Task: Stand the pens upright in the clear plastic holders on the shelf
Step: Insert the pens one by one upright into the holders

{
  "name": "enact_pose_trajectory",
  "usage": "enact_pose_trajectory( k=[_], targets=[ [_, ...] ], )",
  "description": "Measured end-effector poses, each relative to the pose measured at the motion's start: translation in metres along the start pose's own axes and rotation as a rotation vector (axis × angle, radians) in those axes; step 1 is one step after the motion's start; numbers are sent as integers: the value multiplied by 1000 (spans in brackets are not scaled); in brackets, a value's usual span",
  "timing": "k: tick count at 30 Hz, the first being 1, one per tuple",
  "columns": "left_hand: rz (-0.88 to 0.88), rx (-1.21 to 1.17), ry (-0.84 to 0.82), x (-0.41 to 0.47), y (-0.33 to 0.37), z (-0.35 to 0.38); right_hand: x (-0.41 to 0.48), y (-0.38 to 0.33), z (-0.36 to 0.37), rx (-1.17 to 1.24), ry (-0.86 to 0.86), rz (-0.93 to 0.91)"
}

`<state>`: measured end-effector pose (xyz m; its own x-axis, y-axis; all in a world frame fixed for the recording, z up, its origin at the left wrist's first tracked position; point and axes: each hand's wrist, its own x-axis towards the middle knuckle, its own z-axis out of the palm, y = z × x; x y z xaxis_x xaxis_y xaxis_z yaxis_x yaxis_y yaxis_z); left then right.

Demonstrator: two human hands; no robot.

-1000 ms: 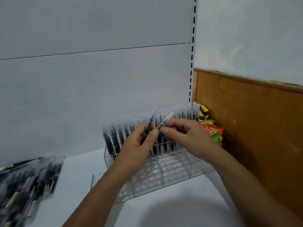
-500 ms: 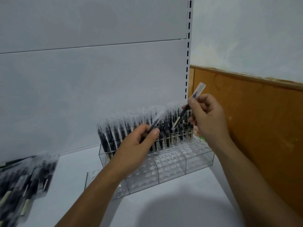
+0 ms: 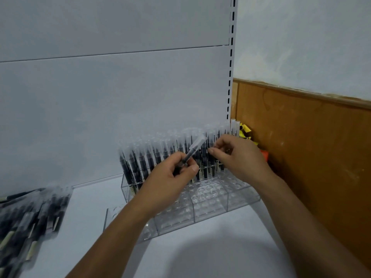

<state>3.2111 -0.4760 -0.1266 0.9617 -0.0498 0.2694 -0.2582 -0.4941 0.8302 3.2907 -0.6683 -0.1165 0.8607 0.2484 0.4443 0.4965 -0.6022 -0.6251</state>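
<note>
A clear plastic holder with rows of round slots stands on the white shelf. Black pens with clear caps fill its back rows upright; the front slots hold nothing. My left hand grips one black pen in front of the holder, its clear cap tilted up to the right. My right hand hovers just right of that pen's cap, over the standing pens, with fingers loosely curled and nothing in them.
A pile of loose black pens lies at the shelf's left edge. Yellow and red packets sit behind the holder's right end, against a brown wooden panel. The white back wall and slotted upright close the rear.
My right hand held a pen up half a second ago; now it is empty and has come back down left toward my left hand's pen. My left hand stayed nearly still.
</note>
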Motion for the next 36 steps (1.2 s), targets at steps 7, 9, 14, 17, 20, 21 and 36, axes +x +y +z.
enact_pose_trajectory(
  k=[7, 9, 14, 17, 20, 21, 36],
  targets=[
    [27, -30, 2, 1, 0, 0, -3, 1, -12, 68, 16, 0],
    [28, -14, 0, 0, 0, 0, -4, -4, -13, 195, -40, -61],
    [37, 60, -37, 1, 2, 3, -11, -21, 1, 416, -234, -181],
    [47, 137, -51, 1, 3, 4, -11, -26, 1, 473, -200, -178],
    [74, 242, -67, 0, 4, 7, -11, -26, -5, 552, -164, -151],
    [86, 291, -65, -1, 4, 8, -10, -26, -8, 640, -137, -125],
    [207, 654, -92, -4, 1, 13, 3, 1, -16, 530, 308, 0]
  ],
)
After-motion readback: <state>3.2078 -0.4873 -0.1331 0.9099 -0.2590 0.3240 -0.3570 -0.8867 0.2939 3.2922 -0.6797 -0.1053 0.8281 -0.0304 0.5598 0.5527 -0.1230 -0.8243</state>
